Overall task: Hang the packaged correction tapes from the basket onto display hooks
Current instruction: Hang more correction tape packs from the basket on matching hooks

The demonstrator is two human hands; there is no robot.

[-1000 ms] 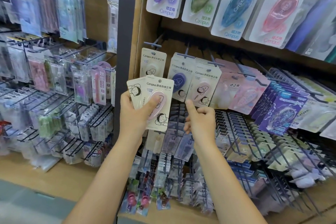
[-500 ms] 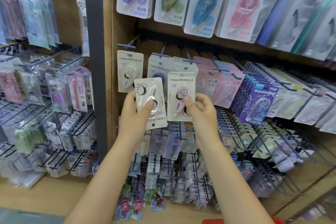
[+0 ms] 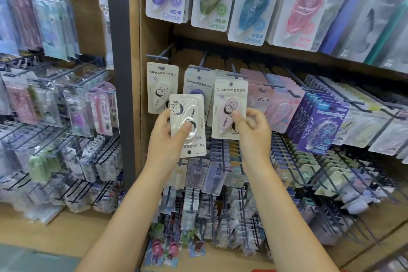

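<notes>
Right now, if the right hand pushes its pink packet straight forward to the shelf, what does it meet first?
Probably the hook above the pink packet that the right hand pinches; its hole looks level with the hook tip, though depth is unclear.

Cream pack [image 3: 187, 125] – cartoon figures; pink tape pack [image 3: 228, 109].

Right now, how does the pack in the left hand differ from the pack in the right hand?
The pack in the left hand is upside down, its hang hole at the bottom; the pack in the right hand is upright, hole on top near a hook. The left pack holds a whitish tape; the right pack holds a pink one. The left hand presses its thumb on the blister; the right hand pinches the lower edge. Both are Campus cards with a cartoon figure.
</notes>
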